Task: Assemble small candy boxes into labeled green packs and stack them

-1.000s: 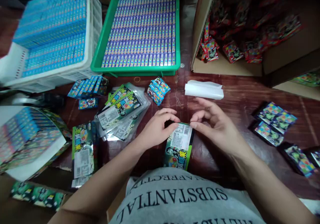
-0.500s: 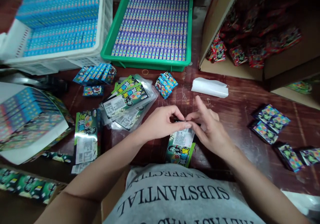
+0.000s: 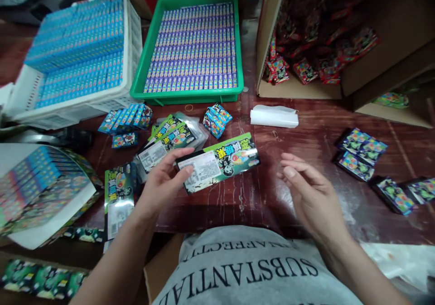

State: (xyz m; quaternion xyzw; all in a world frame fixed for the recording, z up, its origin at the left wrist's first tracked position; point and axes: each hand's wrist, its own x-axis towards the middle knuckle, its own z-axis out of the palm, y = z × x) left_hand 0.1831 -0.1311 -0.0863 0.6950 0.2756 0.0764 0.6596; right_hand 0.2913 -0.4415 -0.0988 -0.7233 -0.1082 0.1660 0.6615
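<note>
My left hand [image 3: 166, 180] pinches one end of a flat green-and-black printed candy pouch [image 3: 234, 157], thumb on top over its white label. The pouch is tilted above the table, its far end pointing right. My right hand [image 3: 307, 189] is apart from it on the right, fingers curled and thumb against them; anything in that pinch is too small or clear to make out. Behind my left hand lies a fanned pile of similar pouches [image 3: 152, 153] with clear plastic. Another pouch stack [image 3: 118, 191] sits left of my left forearm.
A green tray [image 3: 186, 97] of purple boxes and a white crate [image 3: 91, 103] of blue boxes stand behind. Small blue boxes [image 3: 217, 119], a white paper roll [image 3: 274, 116] and dark boxes [image 3: 362, 153] lie about. A carton [image 3: 302, 90] holds red packets.
My hands have separated. The left has swung the pouch up from near my body and turned it crosswise; the right has moved off to the right. The view has shifted slightly.
</note>
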